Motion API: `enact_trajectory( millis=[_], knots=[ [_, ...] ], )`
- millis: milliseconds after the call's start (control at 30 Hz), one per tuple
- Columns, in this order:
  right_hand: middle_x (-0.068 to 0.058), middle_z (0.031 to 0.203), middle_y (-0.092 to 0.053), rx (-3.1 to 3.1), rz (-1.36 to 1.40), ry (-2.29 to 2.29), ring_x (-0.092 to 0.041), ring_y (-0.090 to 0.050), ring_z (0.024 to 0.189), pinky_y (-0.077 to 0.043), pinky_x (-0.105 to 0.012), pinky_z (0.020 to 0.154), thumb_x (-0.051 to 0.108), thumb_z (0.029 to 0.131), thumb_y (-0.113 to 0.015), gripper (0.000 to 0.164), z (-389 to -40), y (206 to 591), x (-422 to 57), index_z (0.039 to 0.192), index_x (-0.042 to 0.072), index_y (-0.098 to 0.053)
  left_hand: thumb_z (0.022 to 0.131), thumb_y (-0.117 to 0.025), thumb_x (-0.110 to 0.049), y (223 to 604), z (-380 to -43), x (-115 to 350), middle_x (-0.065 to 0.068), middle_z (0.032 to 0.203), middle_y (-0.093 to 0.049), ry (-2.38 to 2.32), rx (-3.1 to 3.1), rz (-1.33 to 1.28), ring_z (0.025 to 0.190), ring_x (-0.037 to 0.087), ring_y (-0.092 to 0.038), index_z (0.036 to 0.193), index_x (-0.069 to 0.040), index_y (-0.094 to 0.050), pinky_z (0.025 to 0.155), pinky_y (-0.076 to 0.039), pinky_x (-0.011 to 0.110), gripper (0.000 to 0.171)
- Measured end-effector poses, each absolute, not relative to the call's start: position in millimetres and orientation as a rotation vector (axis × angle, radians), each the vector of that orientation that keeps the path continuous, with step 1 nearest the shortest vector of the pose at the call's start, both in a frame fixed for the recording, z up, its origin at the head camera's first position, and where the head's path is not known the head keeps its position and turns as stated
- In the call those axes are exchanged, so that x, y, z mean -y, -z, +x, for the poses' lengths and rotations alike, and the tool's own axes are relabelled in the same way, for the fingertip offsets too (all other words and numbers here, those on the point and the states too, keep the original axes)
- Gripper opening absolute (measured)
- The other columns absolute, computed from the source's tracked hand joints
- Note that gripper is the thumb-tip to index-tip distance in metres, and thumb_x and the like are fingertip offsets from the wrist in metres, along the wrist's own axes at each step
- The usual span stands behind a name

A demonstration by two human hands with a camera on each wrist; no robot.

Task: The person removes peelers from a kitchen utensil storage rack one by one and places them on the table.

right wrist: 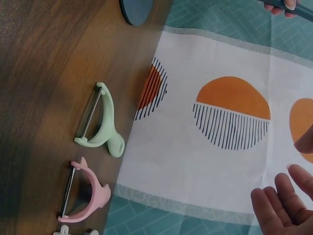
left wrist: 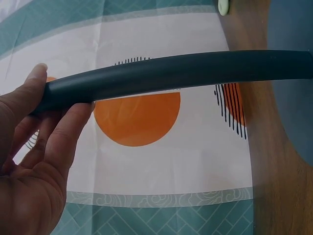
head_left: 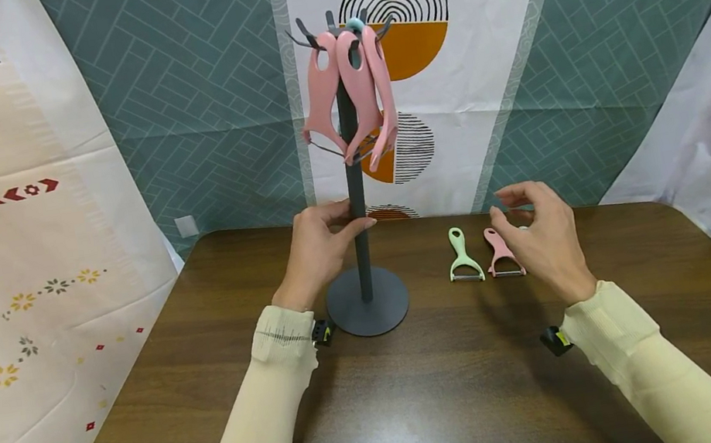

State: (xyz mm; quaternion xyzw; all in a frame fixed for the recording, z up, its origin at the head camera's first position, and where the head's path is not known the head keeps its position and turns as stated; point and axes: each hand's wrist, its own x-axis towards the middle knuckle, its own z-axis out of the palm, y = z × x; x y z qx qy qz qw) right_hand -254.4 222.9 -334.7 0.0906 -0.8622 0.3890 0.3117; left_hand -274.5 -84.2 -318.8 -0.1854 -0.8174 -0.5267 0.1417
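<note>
A dark grey stand has a round base (head_left: 371, 317) and an upright pole (head_left: 364, 259). My left hand (head_left: 316, 250) grips the pole between thumb and fingers below the hanging peelers. Pink Y-shaped peelers (head_left: 358, 88) hang by their handle holes on the stand's hooks, with a pale teal ring showing behind them. On the table lie a green peeler (head_left: 461, 257) and a pink peeler (head_left: 497, 245). My right hand (head_left: 545, 241) is held above the table near the pink one, fingers loosely bent, thumb apart, holding nothing. A pale piece (right wrist: 62, 230) beside the pink peeler is mostly cut off.
The brown wooden table (head_left: 387, 412) ends at a patterned cloth (head_left: 205, 121) hanging behind. Another patterned cloth (head_left: 28, 331) hangs along the left side. Black wrist cameras (head_left: 555, 341) sit at both cuffs. Bare hooks (head_left: 304, 29) stick out at the stand's top.
</note>
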Motion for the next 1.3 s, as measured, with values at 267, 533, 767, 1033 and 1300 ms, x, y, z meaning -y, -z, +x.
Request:
enact_trajectory(
  millis=[267, 533, 767, 1033, 1300],
  knots=[
    [-0.007, 0.108, -0.067, 2.249, 0.280, -1.051, -0.005, -0.060, 0.096, -0.050, -0.010, 0.090, 0.011, 0.093, -0.069, 0.022, -254, 330, -220, 0.115, 0.005, -0.070, 0.090, -0.078, -0.017, 318, -274, 84, 0.010, 0.106, -0.079, 1.520, 2.350, -0.541, 0.092, 0.021, -0.078, 0.119, -0.006, -0.076, 0.085, -0.063, 0.034, 0.031],
    [-0.008, 0.108, -0.068, 2.201, 0.345, -1.088, -0.015, -0.063, 0.097, -0.051, -0.012, 0.092, 0.012, 0.094, -0.071, 0.023, -252, 326, -215, 0.115, 0.005, -0.070, 0.090, -0.078, -0.017, 317, -274, 84, 0.011, 0.106, -0.079, 1.530, 2.346, -0.535, 0.093, 0.024, -0.078, 0.118, -0.005, -0.077, 0.086, -0.063, 0.036, 0.030],
    [-0.004, 0.108, -0.069, 2.157, 0.380, -1.144, -0.008, -0.063, 0.099, -0.052, -0.014, 0.093, 0.014, 0.093, -0.074, 0.024, -250, 320, -208, 0.116, 0.009, -0.071, 0.090, -0.079, -0.017, 318, -274, 84, 0.011, 0.106, -0.079, 1.522, 2.340, -0.528, 0.092, 0.023, -0.077, 0.118, -0.006, -0.077, 0.085, -0.063, 0.035, 0.031],
    [-0.003, 0.108, -0.069, 2.128, 0.404, -1.191, -0.007, -0.065, 0.100, -0.053, -0.015, 0.094, 0.016, 0.093, -0.074, 0.024, -248, 313, -198, 0.116, 0.009, -0.071, 0.090, -0.079, -0.017, 319, -274, 84, 0.011, 0.106, -0.079, 1.521, 2.336, -0.527, 0.092, 0.022, -0.078, 0.118, -0.006, -0.077, 0.084, -0.063, 0.035, 0.031],
    [-0.001, 0.109, -0.069, 2.113, 0.426, -1.220, -0.009, -0.065, 0.101, -0.054, -0.018, 0.096, 0.019, 0.094, -0.074, 0.023, -245, 306, -189, 0.116, 0.011, -0.072, 0.090, -0.079, -0.017, 318, -273, 83, 0.012, 0.107, -0.079, 1.523, 2.329, -0.531, 0.092, 0.022, -0.078, 0.119, -0.006, -0.076, 0.083, -0.063, 0.035, 0.031]
  ],
)
